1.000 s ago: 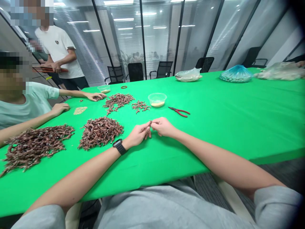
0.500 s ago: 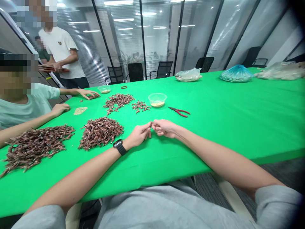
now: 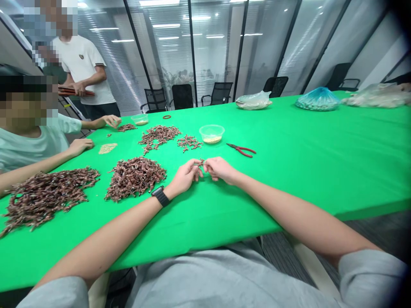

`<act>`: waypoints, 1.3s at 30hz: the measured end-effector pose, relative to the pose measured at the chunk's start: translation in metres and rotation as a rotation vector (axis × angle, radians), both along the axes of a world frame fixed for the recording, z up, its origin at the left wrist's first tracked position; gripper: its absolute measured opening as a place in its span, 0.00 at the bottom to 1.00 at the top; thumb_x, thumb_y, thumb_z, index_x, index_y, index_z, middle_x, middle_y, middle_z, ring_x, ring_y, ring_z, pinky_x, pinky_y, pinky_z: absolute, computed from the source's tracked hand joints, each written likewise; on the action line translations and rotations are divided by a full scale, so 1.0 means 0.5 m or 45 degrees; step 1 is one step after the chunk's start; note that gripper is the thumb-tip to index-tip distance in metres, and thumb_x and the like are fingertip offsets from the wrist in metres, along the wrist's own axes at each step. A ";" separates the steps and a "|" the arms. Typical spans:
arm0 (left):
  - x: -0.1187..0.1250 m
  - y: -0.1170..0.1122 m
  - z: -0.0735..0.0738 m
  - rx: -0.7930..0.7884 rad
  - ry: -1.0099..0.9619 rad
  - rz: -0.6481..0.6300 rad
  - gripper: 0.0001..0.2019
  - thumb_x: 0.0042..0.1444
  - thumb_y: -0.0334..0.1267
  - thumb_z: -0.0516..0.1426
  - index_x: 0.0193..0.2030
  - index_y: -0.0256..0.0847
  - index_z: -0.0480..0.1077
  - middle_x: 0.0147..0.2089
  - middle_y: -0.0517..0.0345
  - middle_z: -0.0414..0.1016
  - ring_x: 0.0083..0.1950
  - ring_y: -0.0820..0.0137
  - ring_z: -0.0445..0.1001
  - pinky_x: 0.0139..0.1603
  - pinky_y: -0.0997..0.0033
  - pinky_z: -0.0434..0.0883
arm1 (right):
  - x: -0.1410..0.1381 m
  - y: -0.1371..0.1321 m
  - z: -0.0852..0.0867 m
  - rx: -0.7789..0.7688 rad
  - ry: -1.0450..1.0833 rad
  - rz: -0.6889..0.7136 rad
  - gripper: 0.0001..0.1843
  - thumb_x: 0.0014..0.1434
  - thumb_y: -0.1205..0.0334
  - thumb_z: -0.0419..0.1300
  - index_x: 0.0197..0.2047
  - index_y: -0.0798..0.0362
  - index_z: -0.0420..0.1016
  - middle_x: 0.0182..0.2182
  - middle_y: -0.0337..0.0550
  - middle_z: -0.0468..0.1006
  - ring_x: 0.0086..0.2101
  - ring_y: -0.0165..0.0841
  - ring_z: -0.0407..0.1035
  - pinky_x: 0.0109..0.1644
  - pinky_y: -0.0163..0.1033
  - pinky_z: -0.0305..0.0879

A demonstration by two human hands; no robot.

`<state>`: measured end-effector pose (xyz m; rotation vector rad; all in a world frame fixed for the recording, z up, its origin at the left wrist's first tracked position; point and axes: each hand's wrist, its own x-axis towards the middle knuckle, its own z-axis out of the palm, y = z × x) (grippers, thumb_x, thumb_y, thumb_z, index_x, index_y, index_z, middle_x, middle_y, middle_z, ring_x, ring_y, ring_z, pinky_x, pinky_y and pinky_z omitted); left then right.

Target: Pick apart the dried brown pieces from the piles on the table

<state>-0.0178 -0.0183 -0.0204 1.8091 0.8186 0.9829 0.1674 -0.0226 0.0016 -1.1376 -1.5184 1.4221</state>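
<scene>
Right, on the feed: my left hand (image 3: 183,179) and right hand (image 3: 220,169) sit close together, fingertips pinched narrow on a tiny brown twist (image 3: 201,162), held just above the green tablecloth (image 3: 282,192). It looks light, stiff and fiddly, easy to drop, so I'd keep it right at the fingertips; the fingers half hide it from here. A big brown pile (image 3: 135,179) lies just to the left, with red pliers (image 3: 246,150) and a plastic tub (image 3: 212,127) ahead.
</scene>
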 end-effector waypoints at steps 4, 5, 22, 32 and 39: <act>-0.001 0.001 0.009 -0.089 -0.106 -0.077 0.20 0.65 0.56 0.53 0.40 0.38 0.64 0.30 0.57 0.75 0.25 0.75 0.68 0.27 0.75 0.65 | 0.006 0.001 -0.003 0.638 -0.347 -0.086 0.12 0.59 0.65 0.53 0.25 0.54 0.70 0.18 0.33 0.65 0.23 0.27 0.57 0.29 0.32 0.51; -0.002 0.001 0.012 -0.100 -0.115 -0.104 0.21 0.65 0.57 0.53 0.39 0.38 0.64 0.29 0.57 0.75 0.25 0.75 0.68 0.27 0.75 0.64 | 0.008 -0.001 -0.002 0.739 -0.376 -0.080 0.12 0.61 0.65 0.52 0.26 0.54 0.70 0.20 0.34 0.66 0.24 0.27 0.58 0.30 0.33 0.52; -0.006 0.012 0.013 -0.197 -0.073 -0.318 0.21 0.61 0.55 0.58 0.31 0.38 0.64 0.25 0.57 0.73 0.26 0.74 0.67 0.28 0.73 0.59 | 0.005 -0.023 0.021 0.818 -0.272 0.266 0.19 0.69 0.62 0.49 0.32 0.54 0.77 0.29 0.40 0.80 0.31 0.30 0.71 0.40 0.33 0.62; -0.002 0.009 0.018 -0.240 -0.037 -0.349 0.18 0.57 0.52 0.60 0.28 0.39 0.65 0.23 0.57 0.73 0.25 0.72 0.68 0.30 0.71 0.62 | 0.009 -0.019 0.012 0.973 -0.412 0.202 0.18 0.68 0.61 0.50 0.29 0.55 0.76 0.24 0.37 0.75 0.25 0.27 0.62 0.33 0.31 0.54; 0.001 0.006 0.015 -0.233 -0.047 -0.372 0.21 0.56 0.54 0.61 0.26 0.38 0.65 0.22 0.57 0.71 0.25 0.72 0.67 0.31 0.71 0.64 | 0.007 -0.026 0.009 1.015 -0.441 0.143 0.17 0.65 0.62 0.52 0.26 0.54 0.71 0.21 0.35 0.69 0.24 0.26 0.58 0.31 0.32 0.52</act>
